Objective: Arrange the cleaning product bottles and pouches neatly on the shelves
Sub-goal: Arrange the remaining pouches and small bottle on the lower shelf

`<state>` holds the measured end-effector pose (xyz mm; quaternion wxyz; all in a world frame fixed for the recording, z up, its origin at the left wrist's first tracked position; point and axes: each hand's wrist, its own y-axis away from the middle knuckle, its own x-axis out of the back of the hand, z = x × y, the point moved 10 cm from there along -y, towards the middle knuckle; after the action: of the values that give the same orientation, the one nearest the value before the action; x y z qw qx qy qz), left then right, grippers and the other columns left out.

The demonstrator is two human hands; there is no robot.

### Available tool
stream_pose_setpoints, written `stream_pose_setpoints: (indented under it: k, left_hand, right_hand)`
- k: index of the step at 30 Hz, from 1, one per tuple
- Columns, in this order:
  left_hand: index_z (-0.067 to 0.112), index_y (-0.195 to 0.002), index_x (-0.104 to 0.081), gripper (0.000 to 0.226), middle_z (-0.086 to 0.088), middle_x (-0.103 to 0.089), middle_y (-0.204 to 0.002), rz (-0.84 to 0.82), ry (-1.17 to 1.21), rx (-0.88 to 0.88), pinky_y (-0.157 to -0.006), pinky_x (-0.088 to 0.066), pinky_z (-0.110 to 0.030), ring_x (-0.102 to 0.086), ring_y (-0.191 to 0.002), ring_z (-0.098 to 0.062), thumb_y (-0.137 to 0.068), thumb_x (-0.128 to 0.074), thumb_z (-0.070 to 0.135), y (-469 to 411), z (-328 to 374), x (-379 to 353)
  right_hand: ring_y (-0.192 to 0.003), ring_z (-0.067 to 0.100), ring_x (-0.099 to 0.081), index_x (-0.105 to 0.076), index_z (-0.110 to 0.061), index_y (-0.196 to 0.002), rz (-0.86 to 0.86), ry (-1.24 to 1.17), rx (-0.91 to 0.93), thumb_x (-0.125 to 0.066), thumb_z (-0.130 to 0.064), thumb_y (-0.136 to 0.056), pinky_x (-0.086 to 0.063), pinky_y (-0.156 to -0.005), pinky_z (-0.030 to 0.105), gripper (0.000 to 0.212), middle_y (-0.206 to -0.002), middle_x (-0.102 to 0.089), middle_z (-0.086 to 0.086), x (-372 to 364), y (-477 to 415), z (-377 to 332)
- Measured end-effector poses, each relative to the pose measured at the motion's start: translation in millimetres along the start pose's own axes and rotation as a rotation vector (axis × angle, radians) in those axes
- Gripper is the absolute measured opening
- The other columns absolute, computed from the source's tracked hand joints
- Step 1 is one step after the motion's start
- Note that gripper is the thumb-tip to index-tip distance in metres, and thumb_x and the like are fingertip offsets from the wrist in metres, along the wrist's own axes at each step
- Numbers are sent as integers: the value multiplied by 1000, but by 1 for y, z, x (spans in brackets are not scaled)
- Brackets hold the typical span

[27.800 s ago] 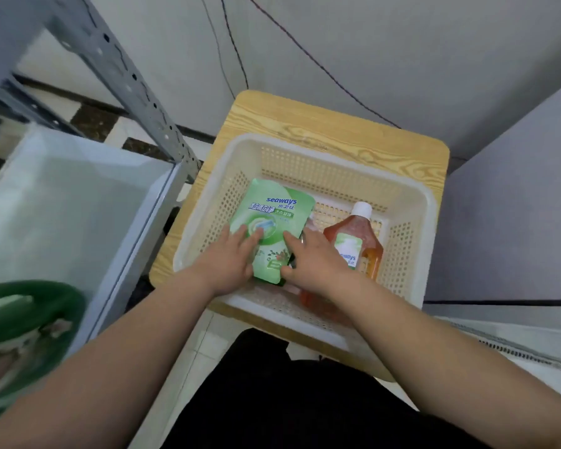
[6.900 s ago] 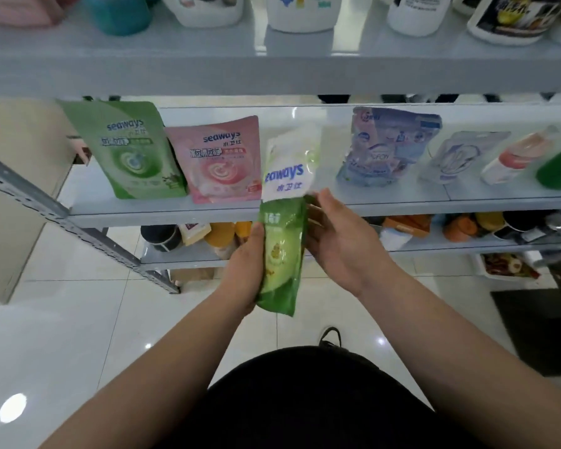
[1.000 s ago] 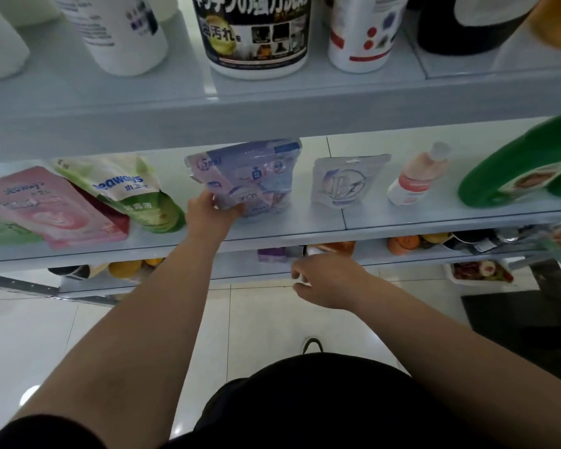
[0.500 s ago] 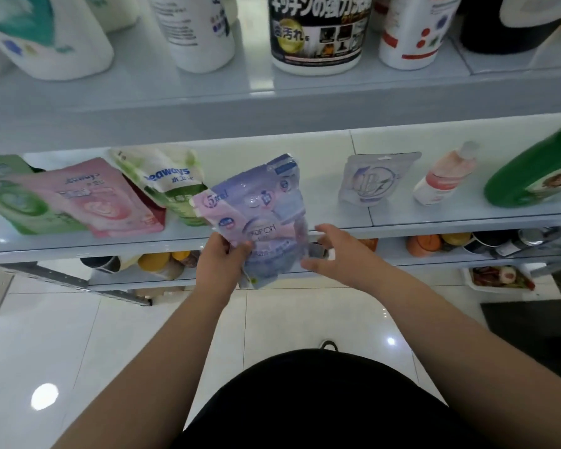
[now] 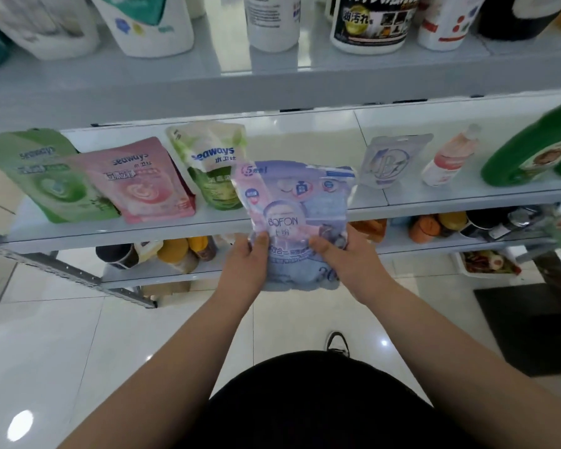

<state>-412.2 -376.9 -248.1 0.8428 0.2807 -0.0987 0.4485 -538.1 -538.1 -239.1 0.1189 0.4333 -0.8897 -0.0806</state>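
Lilac pouch (image 5: 298,205) is gripped by left hand (image 5: 243,267) and right hand (image 5: 347,260) before grey shelf (image 5: 175,229), above white floor (image 5: 78,351).

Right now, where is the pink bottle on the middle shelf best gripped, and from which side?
Grip the pink bottle round its labelled body, from the front and above: it seems to lie cap toward the back, with gaps toward the pale pouch and green jug. The left hand and right hand hold the purple pouch.
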Motion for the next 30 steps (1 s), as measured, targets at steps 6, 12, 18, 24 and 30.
stream_pose_setpoints:
  k: [6, 12, 18, 24, 30]
  left_hand:
    - [19, -93, -65, 33, -6, -70, -90, -103, 710, 224, -74, -54, -37, -67, -79, -21, -106, -41, 38, 18, -34, -10]
    - [0, -97, -57, 16, -15, -62, -73, -967, 1178, 285, -54, -53, -31, -64, -60, -29, -99, -56, 16, 100, -3, -100]
    - [7, -100, -62, 37, -6, -66, -75, -1180, 923, 392, -59, -49, -28, -62, -60, -19, -81, -78, 35, 138, -3, -140]
    - [15, -125, -72, 56, -18, -61, -139, -717, 1025, 399, -108, -38, -67, -58, -124, -42, -97, -41, 53, 86, -12, -122]
    - [27, -120, -64, 49, -2, -73, -117, -455, 606, 144, -64, -51, -29, -66, -82, -16, -83, -65, 60, 81, 4, -121]
  right_hand:
    - [-92, 20, -71, -71, -12, -117, -169, -520, -105, -58, -42, -92, -59, -76, 36, 40, -104, -75, 8, -20, 44, -6]
    - [-126, 31, -59, -60, -14, -134, -251, -410, -283, -73, -57, -81, -49, -103, 45, 70, -133, -64, 16, -34, 60, 50]
    - [-86, 42, -61, -58, 2, -129, -355, -626, -145, -91, -48, -67, -52, -67, 31, 86, -106, -73, 15, -25, 67, 28]
    - [-90, 25, -76, -64, -14, -117, -146, -752, -99, -67, -4, -80, -63, -79, 42, 39, -103, -78, 8, 51, 47, 16]
    - [-105, 32, -71, -61, -16, -120, -136, -525, -96, -69, -3, -85, -60, -89, 48, 38, -115, -75, 10, 108, 43, 26]
